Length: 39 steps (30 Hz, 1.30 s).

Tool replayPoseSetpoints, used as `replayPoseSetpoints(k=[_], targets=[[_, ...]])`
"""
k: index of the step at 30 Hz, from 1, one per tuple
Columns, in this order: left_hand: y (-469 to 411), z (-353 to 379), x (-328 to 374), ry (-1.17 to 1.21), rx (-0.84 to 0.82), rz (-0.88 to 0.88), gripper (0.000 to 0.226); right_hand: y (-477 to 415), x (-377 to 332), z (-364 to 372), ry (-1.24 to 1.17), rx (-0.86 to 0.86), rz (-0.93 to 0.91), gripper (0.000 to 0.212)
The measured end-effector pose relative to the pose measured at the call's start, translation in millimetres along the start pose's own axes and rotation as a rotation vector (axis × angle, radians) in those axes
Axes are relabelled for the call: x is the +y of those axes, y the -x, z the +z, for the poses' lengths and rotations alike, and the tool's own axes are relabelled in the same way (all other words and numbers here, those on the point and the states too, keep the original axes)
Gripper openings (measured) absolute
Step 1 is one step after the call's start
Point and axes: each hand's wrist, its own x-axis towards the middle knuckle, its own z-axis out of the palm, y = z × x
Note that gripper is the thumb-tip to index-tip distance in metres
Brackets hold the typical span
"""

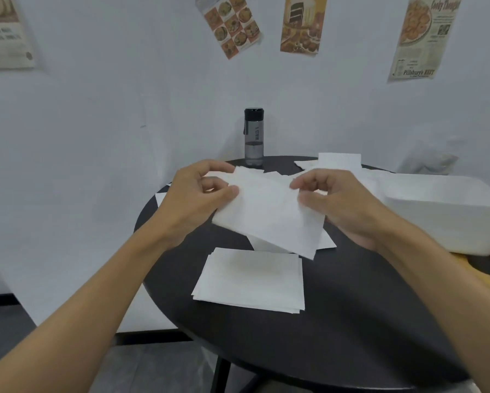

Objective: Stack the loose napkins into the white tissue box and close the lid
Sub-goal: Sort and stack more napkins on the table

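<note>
A round black table [337, 321] is seen from above, and a squared-up stack of white napkins [252, 279] lies on it nearest the viewer. Just beyond the stack and above the tabletop, both hands hold a single napkin [269, 211] between them. The left hand [198, 194] pinches its left edge between thumb and curled fingers, and the right hand [340, 205] pinches its right edge the same way. This looks like the gathering step, with a sheet being straightened to join the stack. The next move probably calls for laying it flat on the pile with edges matched, since thin paper flops and creases easily. The white tissue box [448, 211] sits at the table's right side, apart from the stack; whether its lid is open cannot be told. Further back, more loose napkins [337, 161] lie scattered near a dark water bottle [253, 137] by the wall.
</note>
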Motion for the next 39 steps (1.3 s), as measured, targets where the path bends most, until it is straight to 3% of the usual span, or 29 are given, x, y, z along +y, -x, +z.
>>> replayPoseSetpoints(k=[6, 14, 20, 24, 28, 32, 35, 39], targets=[[30, -10, -29, -0.146, -0.238, -0.234, 0.035, 8, 31, 29, 0.241, -0.17, 0.12, 0.014], [51, -18, -42, -0.143, -0.198, -0.28, 0.008, 8, 35, 39, 0.309, -0.243, 0.065, 0.013], [46, -22, -40, -0.102, -0.18, -0.221, 0.008, 9, 29, 34, 0.013, -0.224, 0.119, 0.016], [50, -23, -48, -0.153, -0.224, -0.273, 0.009, 8, 40, 30, 0.206, -0.266, 0.104, 0.011], [48, -26, -59, -0.456, -0.286, -0.119, 0.013, 2, 59, 15, 0.512, -0.205, 0.021, 0.016], [48, -17, -66, -0.507, -0.375, -0.028, 0.032, 0, 77, -3, 0.63, -0.337, 0.054, 0.035], [50, -1, -73, -0.593, -0.454, 0.04, 0.038, -2, 81, -7, 0.631, -0.306, 0.003, 0.025], [52, 12, -74, -0.64, -0.439, 0.07, 0.042, -4, 87, -9, 0.709, -0.281, -0.09, 0.011]])
